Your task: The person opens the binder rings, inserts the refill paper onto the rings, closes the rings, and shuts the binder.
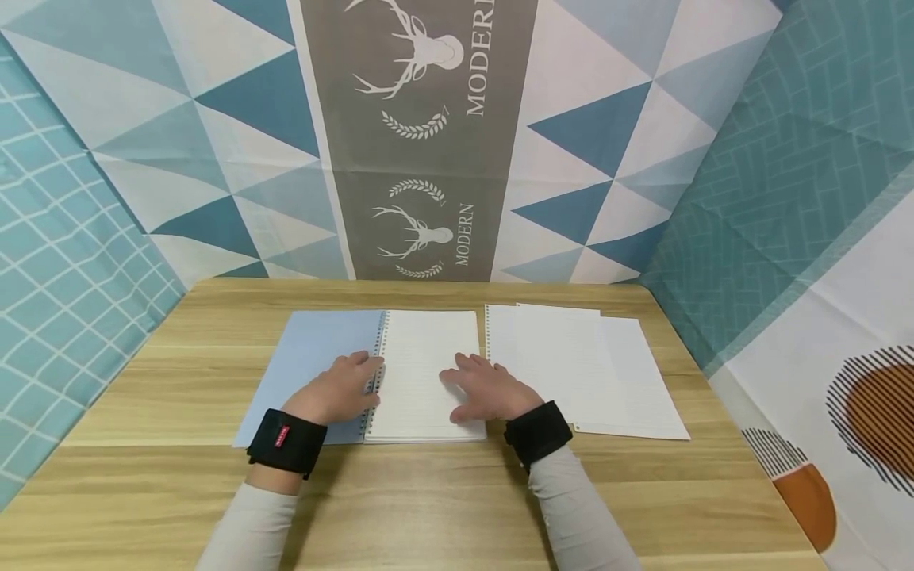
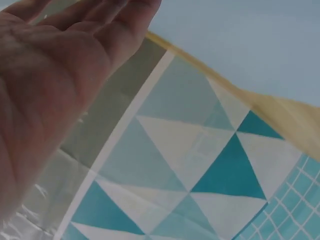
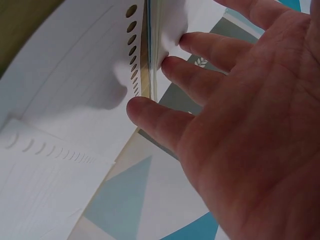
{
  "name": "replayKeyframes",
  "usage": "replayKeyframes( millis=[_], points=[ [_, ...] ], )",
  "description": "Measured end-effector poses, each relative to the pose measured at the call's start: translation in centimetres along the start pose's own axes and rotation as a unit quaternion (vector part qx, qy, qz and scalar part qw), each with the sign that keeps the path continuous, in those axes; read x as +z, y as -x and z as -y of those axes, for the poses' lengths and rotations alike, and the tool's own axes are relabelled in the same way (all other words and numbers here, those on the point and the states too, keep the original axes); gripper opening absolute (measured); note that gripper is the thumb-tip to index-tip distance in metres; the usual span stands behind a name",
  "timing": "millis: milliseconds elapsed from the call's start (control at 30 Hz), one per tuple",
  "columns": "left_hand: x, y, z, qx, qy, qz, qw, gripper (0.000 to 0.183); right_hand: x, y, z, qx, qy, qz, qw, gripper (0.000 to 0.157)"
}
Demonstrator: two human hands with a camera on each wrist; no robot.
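Lying open on the wooden table [image 1: 428,507], a notebook [image 1: 424,396] has its blue cover [image 1: 310,345] flat on the left and its lined white pages on the right, a row of binding [image 1: 382,333] between them. Just beside it, to the right, overlapping loose sheets [image 1: 571,365] with punched edges rest apart from the binding. By appearances, opening the notebook is done and the sheets are out on the table; fitting sheets and notebook together, or closing the cover, would be what remains, though which one the pictures cannot settle. Both hands are spread and grasp nothing. The left hand [image 1: 339,388] reaches over the cover to the binding, fingers parted; whether it presses down cannot be told. The right hand [image 1: 493,388] fans out over the page's right edge, and in the right wrist view two fingertips [image 3: 172,65] appear to touch the paper.
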State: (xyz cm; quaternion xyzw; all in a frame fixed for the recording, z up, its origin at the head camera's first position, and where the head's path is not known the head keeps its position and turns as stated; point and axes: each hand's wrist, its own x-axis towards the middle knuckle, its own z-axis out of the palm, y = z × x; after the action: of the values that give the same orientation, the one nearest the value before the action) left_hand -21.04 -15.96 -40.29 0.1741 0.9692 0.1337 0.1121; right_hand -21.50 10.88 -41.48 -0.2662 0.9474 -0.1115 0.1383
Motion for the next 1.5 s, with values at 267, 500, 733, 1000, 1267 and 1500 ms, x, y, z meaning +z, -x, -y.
replayKeyframes(
  millis=[267,500,733,1000,1267,1500],
  points=[
    [-0.5,0.7,0.9,0.049,0.032,0.038,0.9976,0.062,0.0,0.0,0.1,0.004,-0.014,0.006,1.0,0.066],
    [-0.8,0.6,1.1,0.051,0.029,0.061,0.9964,0.066,-0.3,0.3,-0.1,0.007,-0.022,0.004,1.0,0.063],
    [-1.1,0.8,1.1,0.035,0.037,0.082,0.9953,0.074,-0.2,0.3,0.7,0.017,0.017,-0.02,1.0,0.053],
    [-1.3,1.2,1.3,0.017,0.03,0.096,0.9947,0.08,1.0,-1.3,4.4,-0.062,0.054,-0.091,0.992,0.058],
    [-1.0,1.1,1.5,0.018,0.038,0.103,0.9938,0.086,3.2,-2.4,8.2,-0.099,0.129,-0.138,0.977,0.045],
    [-1.0,1.0,1.8,0.024,0.037,0.101,0.9939,0.086,3.3,-2.8,9.0,-0.158,0.079,-0.143,0.974,0.026]
  ],
)
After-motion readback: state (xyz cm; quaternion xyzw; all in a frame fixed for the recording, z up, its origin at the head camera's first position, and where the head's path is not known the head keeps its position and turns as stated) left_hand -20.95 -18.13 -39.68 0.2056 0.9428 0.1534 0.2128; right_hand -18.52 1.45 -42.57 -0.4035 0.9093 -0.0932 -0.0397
